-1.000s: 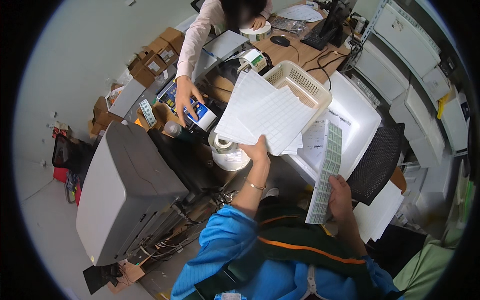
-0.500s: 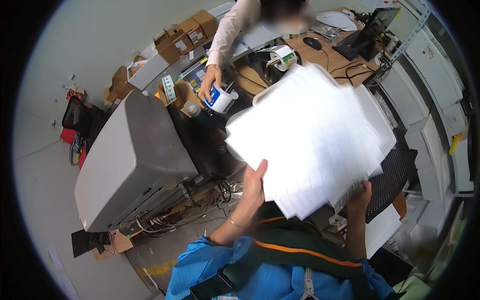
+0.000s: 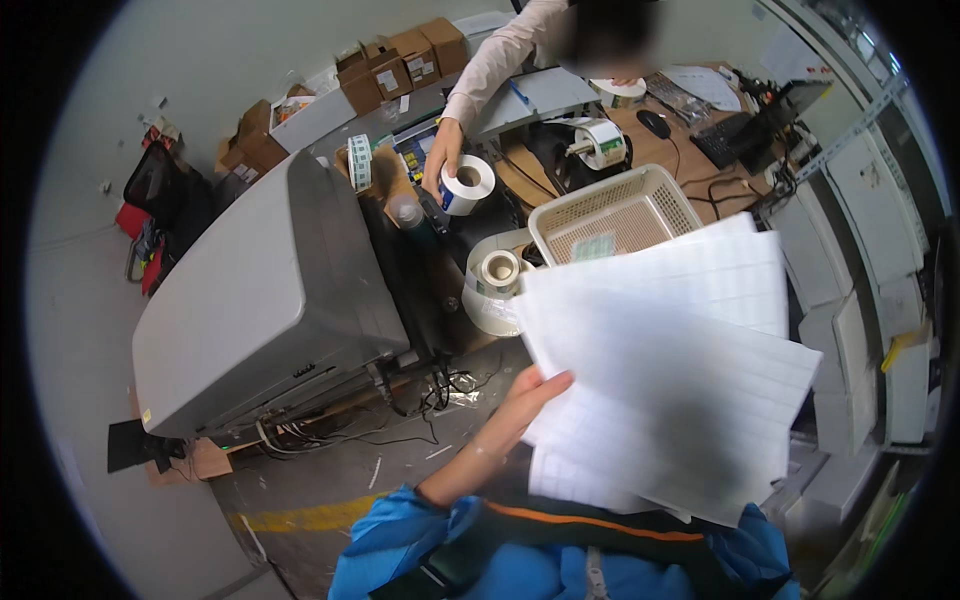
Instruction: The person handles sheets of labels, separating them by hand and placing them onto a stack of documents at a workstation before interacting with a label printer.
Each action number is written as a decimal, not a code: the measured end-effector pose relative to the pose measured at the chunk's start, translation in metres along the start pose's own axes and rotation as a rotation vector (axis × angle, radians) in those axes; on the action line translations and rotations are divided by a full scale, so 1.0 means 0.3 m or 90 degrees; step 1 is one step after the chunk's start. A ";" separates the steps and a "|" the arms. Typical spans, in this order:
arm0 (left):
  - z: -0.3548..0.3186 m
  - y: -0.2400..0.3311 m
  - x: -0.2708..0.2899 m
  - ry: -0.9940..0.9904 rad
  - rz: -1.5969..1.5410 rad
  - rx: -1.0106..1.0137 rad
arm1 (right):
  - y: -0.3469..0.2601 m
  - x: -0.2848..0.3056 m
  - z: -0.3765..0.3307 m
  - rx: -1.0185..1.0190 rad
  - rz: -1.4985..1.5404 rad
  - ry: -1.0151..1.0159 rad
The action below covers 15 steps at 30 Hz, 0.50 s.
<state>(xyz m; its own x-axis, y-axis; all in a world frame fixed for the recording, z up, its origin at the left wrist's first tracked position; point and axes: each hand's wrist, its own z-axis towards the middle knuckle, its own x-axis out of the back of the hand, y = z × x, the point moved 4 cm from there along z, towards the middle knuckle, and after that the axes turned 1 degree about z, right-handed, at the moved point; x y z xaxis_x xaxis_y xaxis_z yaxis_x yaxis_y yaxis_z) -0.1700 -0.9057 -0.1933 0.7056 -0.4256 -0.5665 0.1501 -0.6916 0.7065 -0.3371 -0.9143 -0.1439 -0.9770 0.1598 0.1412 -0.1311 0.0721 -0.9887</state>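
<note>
White paper sheets with faint grid lines (image 3: 660, 400) fan out in an uneven stack, raised in front of our blue-sleeved body. Our bare left hand (image 3: 525, 403) pinches them at their left edge, thumb on top and fingers tucked out of sight beneath. Our right hand does not show, so we cannot tell its state or whether it supports the far side. If the left thumb alone bears the load, we judge that inner sheets could slide out or the far corners sag, because the layers are not squared up.

Just beyond, a cream perforated plastic basket (image 3: 545, 228) holds a pale green sheet (image 3: 595, 247). The stack overlaps its near side in our view; we cannot tell whether they touch, but a loose corner could catch on the rim and bend.

To the left, a small white label roll (image 3: 499, 270) sits near the stack's upper corner, where a wide swing could knock it. Farther off, a co-worker's hand (image 3: 443, 160) rests on a larger white roll (image 3: 467, 185); reaching arms could bump there. Below, grey floor (image 3: 340, 480) carries paper scraps (image 3: 375, 472), among which a dropped sheet could get dirty.
</note>
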 end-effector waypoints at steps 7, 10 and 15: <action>-0.223 -0.304 0.305 0.242 -0.171 0.164 | 0.186 -0.243 0.645 -0.044 0.019 -0.115; -0.247 -0.395 0.377 0.281 -0.170 0.148 | 0.275 -0.439 0.801 -0.083 -0.081 -0.080; -0.263 -0.378 0.366 0.289 -0.218 0.118 | 0.311 -0.579 0.871 -0.016 -0.663 -0.236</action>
<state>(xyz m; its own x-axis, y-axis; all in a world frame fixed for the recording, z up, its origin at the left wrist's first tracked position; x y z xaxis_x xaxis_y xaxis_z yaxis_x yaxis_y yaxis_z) -0.0549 -0.8280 -0.3022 0.8700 0.1028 -0.4822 0.3265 -0.8530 0.4071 -0.2236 -1.1925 -0.2735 -0.3809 -0.2954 0.8762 -0.9194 0.0209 -0.3927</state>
